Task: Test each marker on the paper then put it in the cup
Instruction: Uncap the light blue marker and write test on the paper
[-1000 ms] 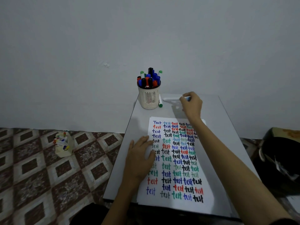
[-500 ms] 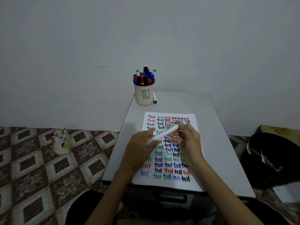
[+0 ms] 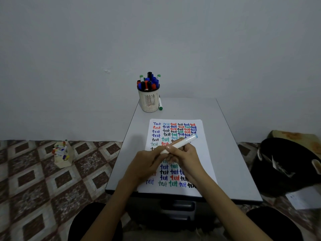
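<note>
Marker (image 3: 178,144), blue-ended: left grip (image 3: 145,164) and right grip (image 3: 185,157) both clamped on it, apparently untested. Cup (image 3: 149,101) beyond the grips crowded; green marker (image 3: 160,104) beside it outstanding.

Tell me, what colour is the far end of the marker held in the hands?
Light blue, on a white marker; the head view shows it best.
</note>
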